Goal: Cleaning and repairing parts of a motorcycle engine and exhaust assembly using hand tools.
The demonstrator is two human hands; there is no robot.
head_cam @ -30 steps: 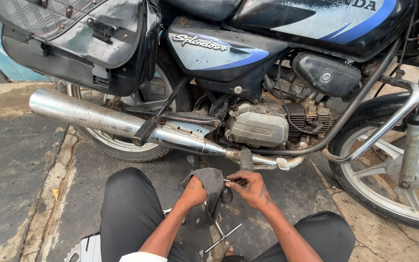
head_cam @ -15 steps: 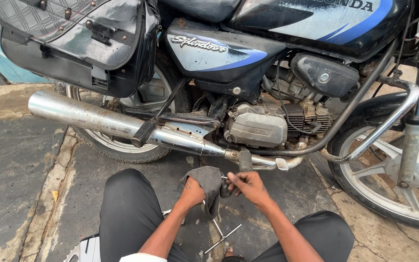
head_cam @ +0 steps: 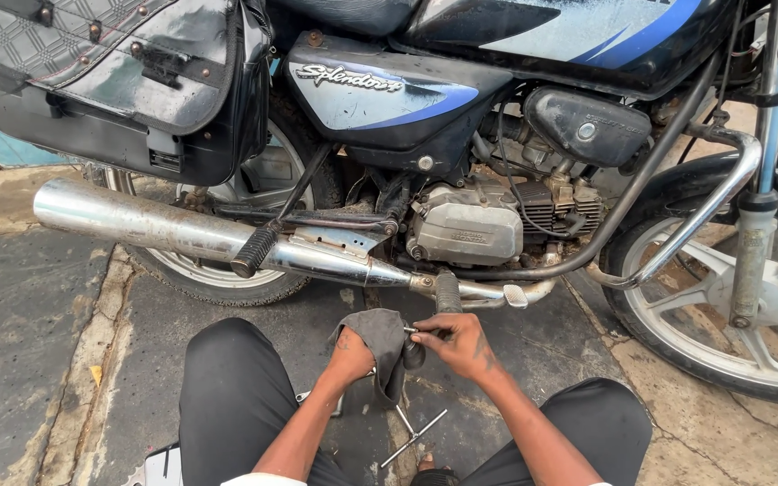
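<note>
I squat beside a black and blue motorcycle (head_cam: 389,90). My left hand (head_cam: 350,358) grips a dark grey rag (head_cam: 383,342) held up in front of my knees. My right hand (head_cam: 456,345) pinches a small dark metal part (head_cam: 413,345) at the rag's right edge, with the rag wrapped partly around it. Both hands are just below the engine (head_cam: 465,229) and the black footpeg (head_cam: 447,292). What the small part is exactly cannot be made out.
A chrome exhaust pipe (head_cam: 182,232) runs left from the engine. A cross-shaped wrench (head_cam: 411,432) lies on the dark pavement between my knees. The front wheel (head_cam: 722,297) stands at right, the rear wheel (head_cam: 218,270) behind the exhaust. A black saddlebag (head_cam: 110,81) hangs at upper left.
My hands have stayed together at the rag, shifting slightly while rubbing the small part. The view has moved a little closer to the motorcycle.
</note>
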